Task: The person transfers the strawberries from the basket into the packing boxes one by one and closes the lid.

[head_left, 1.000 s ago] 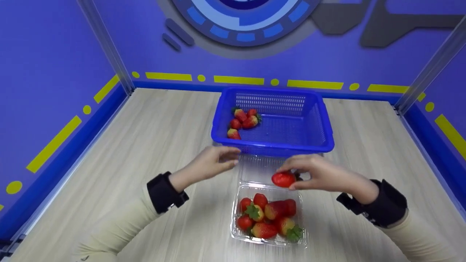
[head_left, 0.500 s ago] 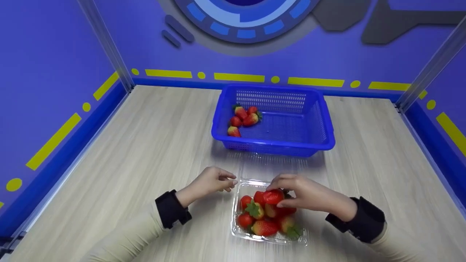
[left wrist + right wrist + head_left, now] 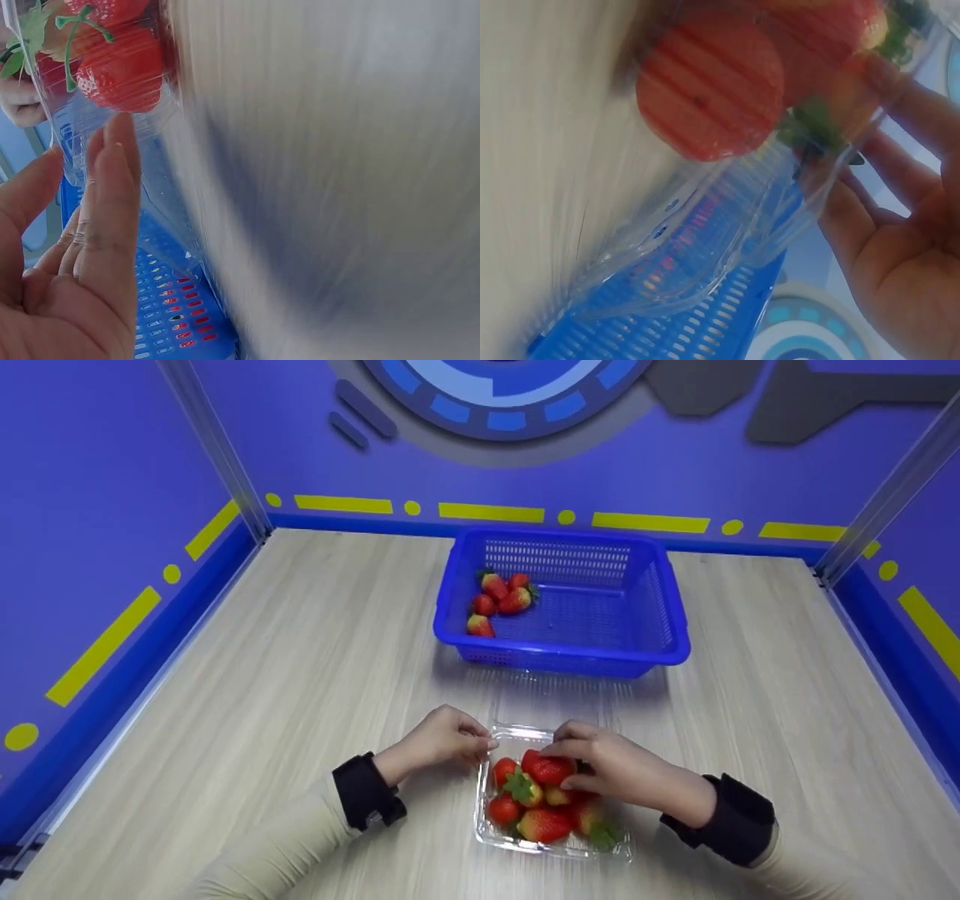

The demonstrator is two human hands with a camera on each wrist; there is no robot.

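Observation:
In the head view, my right hand (image 3: 611, 761) holds a red strawberry (image 3: 551, 769) low over the clear plastic clamshell (image 3: 501, 844), among the fruit in it. The held strawberry's leafy end is covered by the fingers. My left hand (image 3: 446, 739) pinches the clamshell's rim at its far left corner, thumb and fingertips on either side. Several strawberries (image 3: 545, 826) lie in the clamshell, some with green leaves. The left wrist view shows a strawberry (image 3: 124, 71) behind the clear wall beside the left fingertips (image 3: 120, 127). Through the plastic, the right wrist view shows another strawberry (image 3: 709, 90).
Behind the clamshell stands a blue perforated basket (image 3: 562, 651) with several strawberries (image 3: 514, 600) at its left side. The clamshell's open transparent lid (image 3: 555, 701) lies flat toward the basket. Blue panels (image 3: 360, 465) wall in the wooden table (image 3: 322, 622).
My right hand has carried its strawberry from beside the basket down into the clamshell. My left hand has come down and forward from near the basket to the clamshell's corner.

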